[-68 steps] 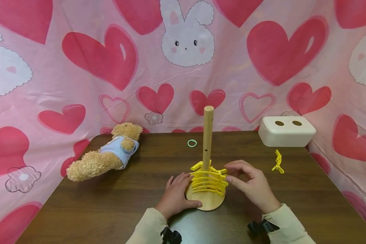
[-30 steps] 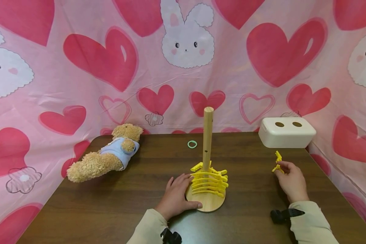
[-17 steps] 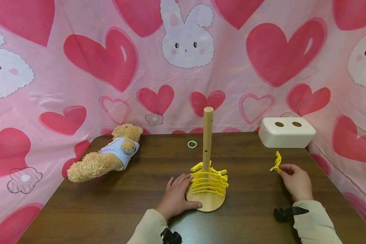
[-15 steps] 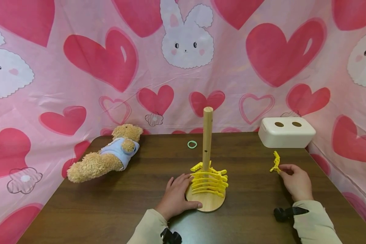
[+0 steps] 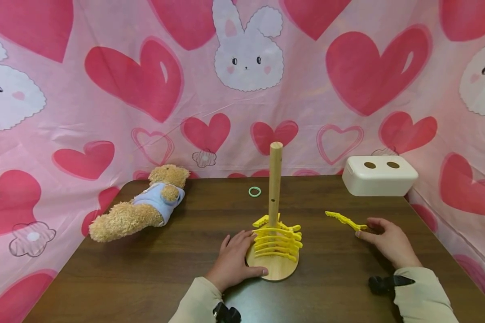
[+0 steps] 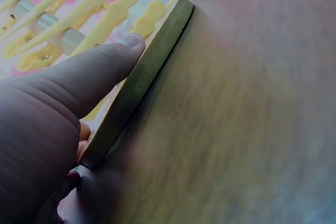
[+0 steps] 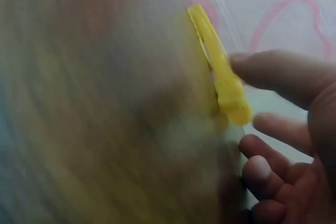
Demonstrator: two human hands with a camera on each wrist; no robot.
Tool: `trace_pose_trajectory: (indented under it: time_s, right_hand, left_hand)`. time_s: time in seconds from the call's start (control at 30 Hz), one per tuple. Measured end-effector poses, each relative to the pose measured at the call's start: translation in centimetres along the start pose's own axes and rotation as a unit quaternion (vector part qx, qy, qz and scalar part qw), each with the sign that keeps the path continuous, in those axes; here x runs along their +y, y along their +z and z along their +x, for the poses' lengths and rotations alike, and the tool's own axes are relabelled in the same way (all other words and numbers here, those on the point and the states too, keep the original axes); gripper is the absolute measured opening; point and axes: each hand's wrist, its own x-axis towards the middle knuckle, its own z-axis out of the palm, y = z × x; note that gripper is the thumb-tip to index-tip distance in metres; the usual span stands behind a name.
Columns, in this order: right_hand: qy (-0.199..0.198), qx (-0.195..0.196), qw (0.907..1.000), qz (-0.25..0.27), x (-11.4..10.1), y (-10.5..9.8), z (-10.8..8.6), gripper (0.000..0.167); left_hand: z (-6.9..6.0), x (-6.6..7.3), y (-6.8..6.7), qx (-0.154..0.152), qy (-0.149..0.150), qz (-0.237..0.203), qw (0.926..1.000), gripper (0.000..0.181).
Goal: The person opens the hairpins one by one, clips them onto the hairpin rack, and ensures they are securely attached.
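Observation:
A wooden post stand (image 5: 275, 179) with a round base stands upright at the middle of the table. Several yellow hair clips (image 5: 278, 244) are set one above another round its lower part. My left hand (image 5: 236, 260) rests on the left of the base, fingers extended toward the clips; in the left wrist view its thumb (image 6: 118, 59) lies on the base's rim. To the right of the stand, my right hand (image 5: 388, 242) pinches the tail end of a single yellow hair clip (image 5: 343, 220), whose toothed tip points left. The right wrist view shows fingertips at that clip's end.
A teddy bear (image 5: 153, 202) in a blue shirt lies at the left. Behind the stand is a small green ring (image 5: 254, 191). At the back right sits a white box (image 5: 380, 181) with two round holes. A pink heart-print cloth (image 5: 226, 103) hangs behind the dark wooden table (image 5: 186, 251).
My right hand left the stand for the lone hair clip at the right and took hold of it. That clip has swung from upright to pointing left. My left hand has stayed put.

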Motion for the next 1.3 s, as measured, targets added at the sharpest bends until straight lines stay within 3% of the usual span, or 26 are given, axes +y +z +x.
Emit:
trace_pose_trajectory:
  time_s: [0.1,0.2,0.4,0.57,0.9,1.3]
  right_hand:
    - [-0.027,-0.025,0.999,-0.026,0.2,-0.3,0.1,0.073]
    - [-0.023,-0.014,0.9993,-0.028,0.3,-0.3,0.2,0.063]
    - [0.011,0.064,0.9955,0.07,0.0,0.8,0.0,0.059]
    - [0.001,0.086,0.9867,0.138,-1.1,1.4,-0.2,0.064]
    - [-0.04,0.082,0.9863,0.137,-3.9,1.9,-1.1,0.058]
    - [-0.12,0.07,0.9806,0.138,-5.9,2.2,-2.1,0.042]
  left_hand:
    - [0.0,0.0,0.0,-0.001,0.0,-0.001,1.0,0.101]
    - [0.0,0.0,0.1,-0.002,-0.001,0.001,1.0,0.101]
    - [0.1,-0.1,0.1,-0.001,0.001,0.002,1.0,0.101]
    - [0.0,-0.2,0.0,-0.001,0.002,0.001,1.0,0.101]
    - [-0.2,-0.2,0.0,0.0,0.0,0.001,1.0,0.102]
    - [-0.1,0.0,-0.1,-0.003,0.001,-0.001,1.0,0.1]
